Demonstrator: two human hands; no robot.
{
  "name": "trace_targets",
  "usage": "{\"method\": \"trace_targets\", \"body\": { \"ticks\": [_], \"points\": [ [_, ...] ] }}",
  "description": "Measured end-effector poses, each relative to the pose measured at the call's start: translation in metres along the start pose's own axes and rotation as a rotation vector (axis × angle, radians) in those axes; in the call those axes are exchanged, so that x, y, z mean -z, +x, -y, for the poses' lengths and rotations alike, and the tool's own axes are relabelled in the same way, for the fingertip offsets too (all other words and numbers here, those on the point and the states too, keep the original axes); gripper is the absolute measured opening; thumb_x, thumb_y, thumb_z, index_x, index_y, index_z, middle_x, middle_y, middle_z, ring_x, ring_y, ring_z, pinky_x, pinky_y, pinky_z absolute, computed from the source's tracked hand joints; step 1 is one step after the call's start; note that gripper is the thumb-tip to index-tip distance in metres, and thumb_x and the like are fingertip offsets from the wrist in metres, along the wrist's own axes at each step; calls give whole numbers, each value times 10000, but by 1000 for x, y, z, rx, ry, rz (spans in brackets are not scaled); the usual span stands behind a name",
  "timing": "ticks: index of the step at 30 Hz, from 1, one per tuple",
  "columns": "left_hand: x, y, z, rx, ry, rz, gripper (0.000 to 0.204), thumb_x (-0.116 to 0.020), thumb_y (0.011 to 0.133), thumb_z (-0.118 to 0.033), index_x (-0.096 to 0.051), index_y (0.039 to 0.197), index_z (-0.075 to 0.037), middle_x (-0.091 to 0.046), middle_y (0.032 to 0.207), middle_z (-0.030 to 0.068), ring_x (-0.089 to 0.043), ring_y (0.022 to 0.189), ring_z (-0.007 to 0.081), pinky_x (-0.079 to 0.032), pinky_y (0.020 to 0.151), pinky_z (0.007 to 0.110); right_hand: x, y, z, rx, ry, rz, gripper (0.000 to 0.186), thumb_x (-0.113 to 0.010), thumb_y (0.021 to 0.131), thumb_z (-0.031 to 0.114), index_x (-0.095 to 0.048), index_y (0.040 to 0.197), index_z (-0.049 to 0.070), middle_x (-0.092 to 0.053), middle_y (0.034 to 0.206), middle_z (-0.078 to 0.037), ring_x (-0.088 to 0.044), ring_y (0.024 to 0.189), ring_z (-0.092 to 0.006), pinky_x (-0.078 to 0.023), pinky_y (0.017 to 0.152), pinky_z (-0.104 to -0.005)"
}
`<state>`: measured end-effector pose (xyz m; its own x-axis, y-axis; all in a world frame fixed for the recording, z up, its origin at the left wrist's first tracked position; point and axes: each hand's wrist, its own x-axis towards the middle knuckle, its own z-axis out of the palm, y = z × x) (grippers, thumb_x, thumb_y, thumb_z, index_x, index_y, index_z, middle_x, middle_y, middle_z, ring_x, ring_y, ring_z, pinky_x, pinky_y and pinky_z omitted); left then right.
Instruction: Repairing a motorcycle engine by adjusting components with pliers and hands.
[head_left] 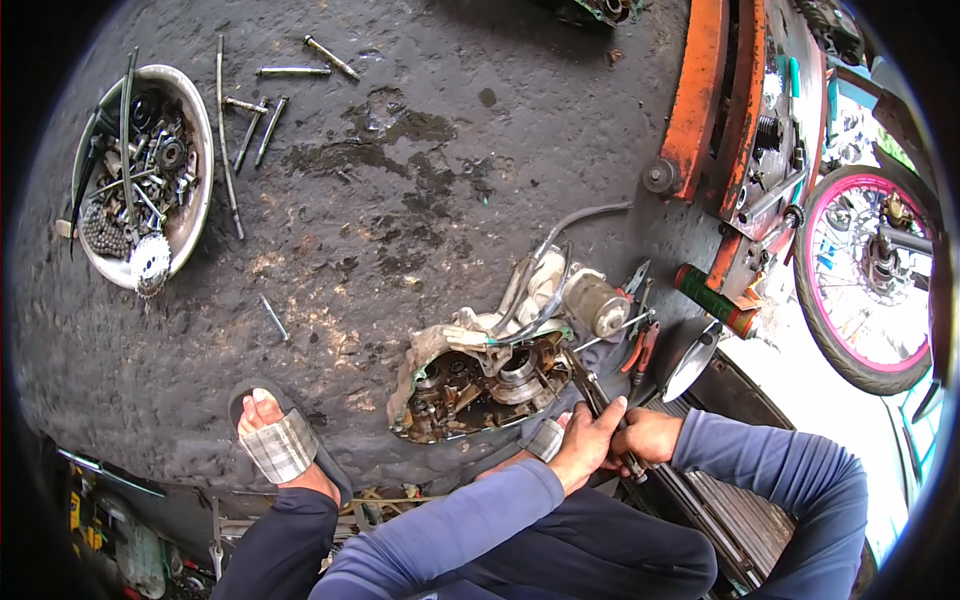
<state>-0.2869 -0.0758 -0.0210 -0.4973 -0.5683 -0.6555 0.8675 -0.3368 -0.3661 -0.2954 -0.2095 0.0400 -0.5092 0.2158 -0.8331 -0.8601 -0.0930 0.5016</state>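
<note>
My left hand (pixel 588 446) and my right hand (pixel 649 437) are close together at the lower right, both closed around a long dark metal tool (pixel 592 386). The tool slants up and left, and its far end is beside the right edge of an opened engine case (pixel 403 398); I cannot tell whether they touch. The fingers cover much of the tool, so its exact kind is unclear. Oily inner parts show in the case's cavity. On its upper right sits a metal cylinder (pixel 597 304), and a grey hose (pixel 556 232) curves away above.
Red-handled pliers (pixel 645 350) and a green-and-red can (pixel 714 300) lie right of the case. At left, a metal bowl (pixel 207 165) holds chain, sprocket and small parts; several long bolts (pixel 270 130) lie nearby. An orange metal frame (pixel 700 100) and a pink-rimmed wheel (pixel 812 275) stand at right.
</note>
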Motion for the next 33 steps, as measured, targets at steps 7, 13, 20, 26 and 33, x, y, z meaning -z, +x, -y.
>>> {"method": "trace_targets", "body": {
  "ticks": [7,13,20,26,33],
  "points": [
    [-1,8,13,-113,84,-147,383,-582,932,-310,-440,1074,16,-582,794,123,-618,598,206,-519,437,333,-12,10,-16,93,43,-119,251,-565,789,179,-636,794,-62,-638,666,-132,-638,566,-204,-496,497,-345],
    [3,31,32,-319,166,-239,261,-614,914,-248,-529,945,-2,-576,753,52,-560,614,124,-472,509,285,-18,8,-17,121,-98,-247,304,-541,800,200,-624,814,-92,-634,631,-154,-638,518,-227,-522,482,-351],
    [19,-6,15,-475,516,-265,354,-621,916,-379,-599,894,-26,-575,716,32,-526,573,141,-457,561,292,-19,11,-32,314,81,-182,239,-546,807,161,-564,814,-77,-581,559,-142,-577,429,-205,-459,413,-359],
    [50,-57,-59,-1314,2077,-539,532,-711,759,-348,-547,1146,-21,-449,1300,207,-401,1239,411,-302,1012,577,-15,30,-56,497,399,28,219,-568,783,134,-499,722,-65,-517,489,-109,-519,390,-186,-408,386,-351],
    [61,-19,-108,-1360,2218,-987,848,-685,769,-437,-235,1431,-156,-299,1438,244,-356,1289,419,-274,1045,563,-6,43,-71,640,285,41,225,-563,792,136,-489,670,-37,-500,484,-89,-506,390,-173,-407,386,-324]
  ]
}}
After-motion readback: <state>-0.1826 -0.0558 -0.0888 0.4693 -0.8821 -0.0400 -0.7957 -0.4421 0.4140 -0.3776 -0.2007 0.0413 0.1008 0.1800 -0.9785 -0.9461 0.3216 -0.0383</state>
